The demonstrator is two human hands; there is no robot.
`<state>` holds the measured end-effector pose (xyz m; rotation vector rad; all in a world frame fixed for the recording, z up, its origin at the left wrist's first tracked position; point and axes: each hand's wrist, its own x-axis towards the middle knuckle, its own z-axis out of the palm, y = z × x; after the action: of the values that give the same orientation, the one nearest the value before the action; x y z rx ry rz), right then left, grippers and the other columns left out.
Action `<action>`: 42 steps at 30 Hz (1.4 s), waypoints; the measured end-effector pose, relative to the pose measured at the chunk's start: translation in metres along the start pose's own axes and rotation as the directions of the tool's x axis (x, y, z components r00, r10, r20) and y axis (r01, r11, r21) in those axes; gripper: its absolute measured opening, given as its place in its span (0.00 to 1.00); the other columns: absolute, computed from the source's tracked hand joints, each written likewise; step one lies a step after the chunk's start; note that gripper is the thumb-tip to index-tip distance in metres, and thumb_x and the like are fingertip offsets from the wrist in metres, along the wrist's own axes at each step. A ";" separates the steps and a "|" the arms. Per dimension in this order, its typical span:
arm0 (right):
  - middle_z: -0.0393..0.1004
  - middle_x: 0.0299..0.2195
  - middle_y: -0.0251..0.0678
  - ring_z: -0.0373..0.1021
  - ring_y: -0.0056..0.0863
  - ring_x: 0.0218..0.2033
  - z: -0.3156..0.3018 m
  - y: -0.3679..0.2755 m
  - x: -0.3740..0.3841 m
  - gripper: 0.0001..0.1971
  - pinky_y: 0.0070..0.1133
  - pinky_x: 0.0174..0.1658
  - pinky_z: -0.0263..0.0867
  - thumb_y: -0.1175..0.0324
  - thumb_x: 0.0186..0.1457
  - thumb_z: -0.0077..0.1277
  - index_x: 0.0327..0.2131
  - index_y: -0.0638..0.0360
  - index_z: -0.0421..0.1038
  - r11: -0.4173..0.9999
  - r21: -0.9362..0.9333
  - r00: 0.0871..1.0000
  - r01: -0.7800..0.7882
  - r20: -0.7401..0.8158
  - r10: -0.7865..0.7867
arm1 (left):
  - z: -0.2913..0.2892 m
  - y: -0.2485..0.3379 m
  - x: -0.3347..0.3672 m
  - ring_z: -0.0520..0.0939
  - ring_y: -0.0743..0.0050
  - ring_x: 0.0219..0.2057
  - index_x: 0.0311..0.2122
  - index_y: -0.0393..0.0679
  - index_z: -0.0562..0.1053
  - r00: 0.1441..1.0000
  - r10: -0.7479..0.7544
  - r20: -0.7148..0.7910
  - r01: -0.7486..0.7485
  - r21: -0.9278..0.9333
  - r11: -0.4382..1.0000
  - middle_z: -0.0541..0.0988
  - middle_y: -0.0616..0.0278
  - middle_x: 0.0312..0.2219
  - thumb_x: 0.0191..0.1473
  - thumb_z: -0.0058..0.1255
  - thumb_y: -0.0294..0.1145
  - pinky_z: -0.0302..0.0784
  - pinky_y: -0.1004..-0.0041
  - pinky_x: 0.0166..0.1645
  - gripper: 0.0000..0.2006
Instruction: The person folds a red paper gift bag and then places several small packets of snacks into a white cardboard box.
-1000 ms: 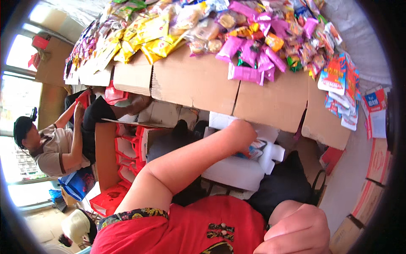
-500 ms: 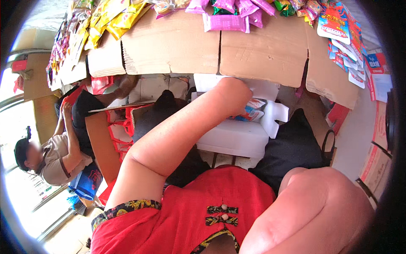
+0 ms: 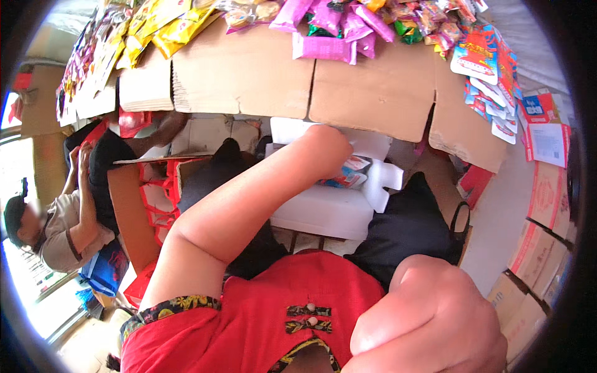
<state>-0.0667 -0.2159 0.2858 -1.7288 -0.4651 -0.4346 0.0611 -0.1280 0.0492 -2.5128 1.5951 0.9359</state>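
My left hand (image 3: 333, 148) reaches over a white foam-like box (image 3: 323, 214) between my knees. It bends downward at the box's far side, and its fingers are hidden behind its back. Beside it, inside the box, lie small blue, white and red packets (image 3: 351, 173). My right hand (image 3: 429, 317) looms large and blurred at the lower right, very near the camera, apart from the box. It looks curled into a fist, with whatever it may hold hidden from view.
Cardboard flaps (image 3: 373, 93) edge a surface with yellow packets (image 3: 180, 34), purple packets (image 3: 323, 46) and red-blue packs (image 3: 477, 59). A carton with red bags (image 3: 158, 193) stands to my left. Beyond it another person (image 3: 71, 217) sits. Stacked cartons (image 3: 541, 248) line the right.
The whole scene has shifted slightly left and down in view. My right hand has moved left and now shows more of its curled shape. My left hand stays at the white box.
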 end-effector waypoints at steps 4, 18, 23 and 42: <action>0.74 0.26 0.37 0.67 0.20 0.21 -0.019 0.016 0.007 0.11 0.18 0.24 0.61 0.68 0.51 0.58 0.34 0.65 0.73 0.998 0.036 0.999 0.042 -0.032 -0.041 | -0.013 0.006 -0.007 0.84 0.54 0.42 0.42 0.46 0.81 0.999 -0.047 0.013 0.048 -0.072 0.996 0.84 0.55 0.37 0.44 0.65 0.46 0.80 0.59 0.44 0.21; 0.73 0.28 0.28 0.68 0.10 0.26 -0.072 0.113 0.028 0.05 0.12 0.30 0.63 0.74 0.60 0.51 0.38 0.65 0.74 0.955 -0.177 0.969 -0.240 0.011 0.246 | -0.032 -0.017 -0.020 0.83 0.47 0.40 0.56 0.47 0.74 0.974 0.225 0.024 -0.185 -0.485 0.855 0.83 0.50 0.35 0.53 0.58 0.44 0.76 0.58 0.45 0.25; 0.75 0.27 0.36 0.72 0.27 0.28 -0.083 0.166 0.020 0.06 0.24 0.32 0.67 0.69 0.61 0.52 0.36 0.61 0.73 0.812 -0.431 0.919 -0.393 -0.146 0.367 | -0.023 -0.015 -0.021 0.83 0.52 0.40 0.62 0.50 0.68 0.937 0.347 0.024 -0.270 -0.578 0.770 0.83 0.52 0.36 0.56 0.58 0.48 0.77 0.60 0.45 0.30; 0.78 0.29 0.45 0.77 0.47 0.34 -0.081 0.235 -0.008 0.10 0.41 0.36 0.71 0.67 0.51 0.55 0.36 0.57 0.68 0.328 -0.921 0.890 -0.211 -0.043 0.454 | -0.041 0.002 -0.043 0.83 0.69 0.41 0.64 0.53 0.67 0.966 0.256 -0.022 -0.213 -0.622 0.754 0.82 0.60 0.40 0.61 0.54 0.44 0.77 0.69 0.48 0.27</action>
<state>0.0475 -0.3395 0.1034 -2.9367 0.0760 -0.1549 0.0661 -0.1077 0.1050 -2.6290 1.8493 1.8298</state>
